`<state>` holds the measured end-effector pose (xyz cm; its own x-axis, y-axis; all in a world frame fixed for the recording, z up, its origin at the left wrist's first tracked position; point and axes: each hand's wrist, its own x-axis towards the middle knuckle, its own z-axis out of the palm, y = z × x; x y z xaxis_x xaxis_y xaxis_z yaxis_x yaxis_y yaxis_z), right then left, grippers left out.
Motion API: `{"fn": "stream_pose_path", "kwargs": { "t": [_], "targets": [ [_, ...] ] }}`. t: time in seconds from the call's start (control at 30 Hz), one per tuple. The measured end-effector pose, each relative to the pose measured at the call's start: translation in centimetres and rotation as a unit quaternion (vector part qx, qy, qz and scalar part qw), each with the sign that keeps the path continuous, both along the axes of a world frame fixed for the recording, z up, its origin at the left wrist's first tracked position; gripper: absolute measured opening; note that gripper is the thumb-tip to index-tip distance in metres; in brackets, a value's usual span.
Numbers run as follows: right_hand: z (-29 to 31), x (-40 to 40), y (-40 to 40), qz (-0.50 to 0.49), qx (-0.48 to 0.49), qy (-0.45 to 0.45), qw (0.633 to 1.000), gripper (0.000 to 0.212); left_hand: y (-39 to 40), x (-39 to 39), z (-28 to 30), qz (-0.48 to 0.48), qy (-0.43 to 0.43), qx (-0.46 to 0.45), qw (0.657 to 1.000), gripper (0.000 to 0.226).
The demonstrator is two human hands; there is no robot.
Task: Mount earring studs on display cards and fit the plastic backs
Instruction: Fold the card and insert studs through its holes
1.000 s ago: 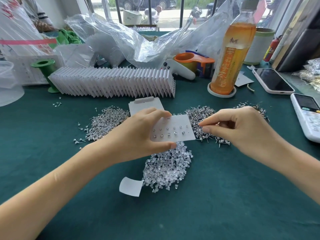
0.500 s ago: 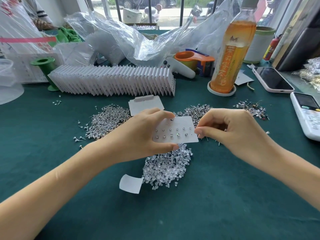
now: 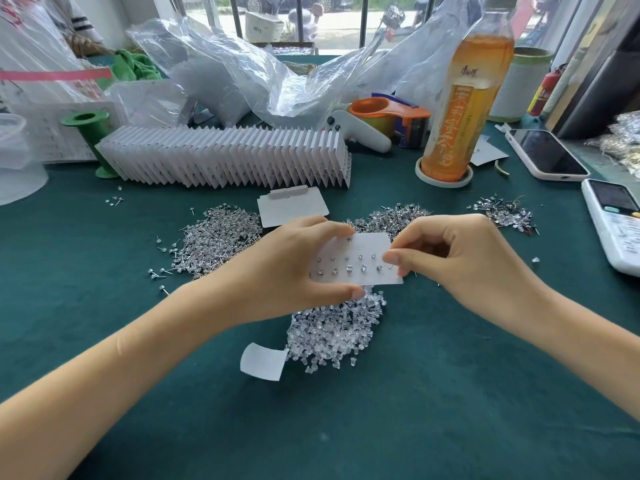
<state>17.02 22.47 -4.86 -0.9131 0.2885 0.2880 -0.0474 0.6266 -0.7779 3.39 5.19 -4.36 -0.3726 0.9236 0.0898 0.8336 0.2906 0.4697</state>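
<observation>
While my forearms enter from the lower corners, a pile of clear plastic backs (image 3: 332,336) lies at centre. Above it my left hand (image 3: 287,271) grips a studded display card (image 3: 356,259); my right hand (image 3: 460,261) pinches at its right edge, contents unclear. Farther up sit earring studs (image 3: 218,240), stacked cards (image 3: 225,157) and a bottle (image 3: 465,98).

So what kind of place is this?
Probably a small jewellery-packing work table: piles of earring studs and clear plastic backs lie on green cloth, with a long row of filled display cards behind.
</observation>
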Motion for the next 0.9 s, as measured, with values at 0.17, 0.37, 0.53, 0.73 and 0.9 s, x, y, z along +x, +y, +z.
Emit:
{"fn": "stream_pose_path", "kwargs": {
  "t": [0.17, 0.37, 0.53, 0.73, 0.9],
  "targets": [
    [0.12, -0.01, -0.03, -0.001, -0.005, 0.006, 1.0, 0.01, 0.03, 0.03, -0.04, 0.005, 0.002, 0.009, 1.0, 0.087],
    [0.0, 0.04, -0.45, -0.015, 0.01, 0.015, 1.0, 0.01, 0.03, 0.11, -0.02, 0.003, 0.004, 0.01, 1.0, 0.085],
    [0.01, 0.16, -0.61, -0.017, 0.027, 0.007, 0.999, 0.006, 0.0, 0.18, 0.11, 0.003, 0.0, 0.015, 1.0, 0.081],
    [0.46, 0.35, -0.54, -0.069, -0.06, 0.032, 0.995, 0.016, -0.03, 0.12, 0.38, 0.005, -0.012, 0.02, 1.0, 0.081],
    [0.96, 0.52, -0.51, -0.073, -0.236, -0.072, 0.966, 0.057, -0.03, 0.17, 0.54, 0.008, -0.022, 0.021, 1.0, 0.085]
  ]
}}
